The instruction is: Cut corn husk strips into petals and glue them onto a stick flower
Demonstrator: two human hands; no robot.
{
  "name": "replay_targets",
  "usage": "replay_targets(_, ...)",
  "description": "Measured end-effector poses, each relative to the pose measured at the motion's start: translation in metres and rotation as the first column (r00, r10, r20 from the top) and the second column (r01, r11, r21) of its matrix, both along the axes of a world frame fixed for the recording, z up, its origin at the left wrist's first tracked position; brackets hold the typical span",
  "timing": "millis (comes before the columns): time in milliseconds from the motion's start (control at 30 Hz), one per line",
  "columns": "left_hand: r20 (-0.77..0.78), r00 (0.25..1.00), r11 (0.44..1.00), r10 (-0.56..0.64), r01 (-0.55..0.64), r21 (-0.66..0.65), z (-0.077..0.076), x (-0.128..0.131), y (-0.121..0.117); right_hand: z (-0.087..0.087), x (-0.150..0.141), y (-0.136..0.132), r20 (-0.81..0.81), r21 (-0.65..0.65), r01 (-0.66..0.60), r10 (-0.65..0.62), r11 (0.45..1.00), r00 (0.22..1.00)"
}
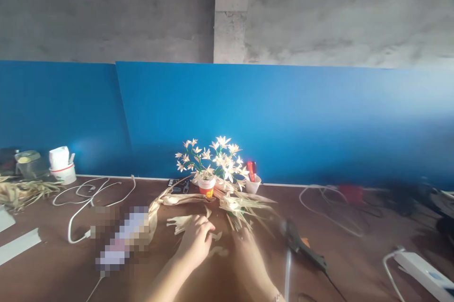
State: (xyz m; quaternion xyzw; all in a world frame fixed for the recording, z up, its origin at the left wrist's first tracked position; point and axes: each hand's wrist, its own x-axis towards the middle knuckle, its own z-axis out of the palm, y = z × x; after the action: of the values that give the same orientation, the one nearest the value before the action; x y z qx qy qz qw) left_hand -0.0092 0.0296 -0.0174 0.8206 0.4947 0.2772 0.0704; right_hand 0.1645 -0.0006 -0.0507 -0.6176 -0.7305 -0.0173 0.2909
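My left hand (196,237) is low over the brown table, its fingers loosely bent and apart. A pale piece of dried husk (177,224) lies beside its knuckles, and smaller scraps (217,236) are near its fingertips. My right hand (247,248) reaches to the near end of a bundle of dried corn husks (241,206). Blur hides its fingertips, so I cannot tell whether they grip the husks. Just beyond both hands, white husk-like flowers (222,155) on green stems rise behind an orange and white paper cup (206,186).
A glue gun (305,249) lies to the right, near a white power strip (425,271). At the back, a white cup (253,184) holds something red. Leftward are a phone-like blurred object (124,238), a white cable (76,214) and another cup (64,173). A blue partition (283,117) borders the table.
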Motion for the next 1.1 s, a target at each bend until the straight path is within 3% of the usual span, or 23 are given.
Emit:
replay_targets(100,-0.016,1.000,0.999,0.008,-0.008,-0.033,0.002,0.000,0.002,0.013,0.002,-0.001,0.000,-0.013,-0.082,0.082,0.997,0.997)
replay_targets(267,-0.145,0.972,0.983,0.185,-0.183,0.027,0.012,-0.015,0.009,0.033,0.015,-0.001,-0.065,0.040,0.031,-0.028,0.999,0.998)
replay_targets(433,-0.232,0.958,0.985,0.169,-0.162,0.052,0.008,-0.011,0.008,0.028,0.015,0.001,-0.067,0.101,-0.008,0.015,0.995,0.998)
replay_targets(733,-0.325,0.931,0.984,0.168,-0.141,0.107,-0.015,-0.003,0.015,0.019,0.010,0.002,-0.043,0.070,-0.086,0.089,0.994,0.995)
replay_targets(833,-0.207,0.971,0.991,0.116,-0.100,0.088,-0.009,-0.005,0.008,0.023,0.007,-0.001,-0.073,0.064,-0.109,0.114,0.992,0.991)
replay_targets(933,0.054,0.999,0.999,0.003,-0.006,0.048,0.015,-0.003,-0.009,0.035,0.003,-0.005,-0.204,0.048,-0.165,0.171,0.985,0.964)
replay_targets(1033,0.300,0.954,0.967,-0.019,0.094,-0.237,0.048,0.003,-0.029,0.053,-0.001,-0.010,-0.372,0.024,-0.258,0.249,0.966,0.894)
replay_targets(1100,0.470,0.883,0.873,0.015,0.217,-0.437,0.064,0.009,-0.038,0.066,-0.002,-0.015,-0.418,0.005,-0.317,0.290,0.948,0.861)
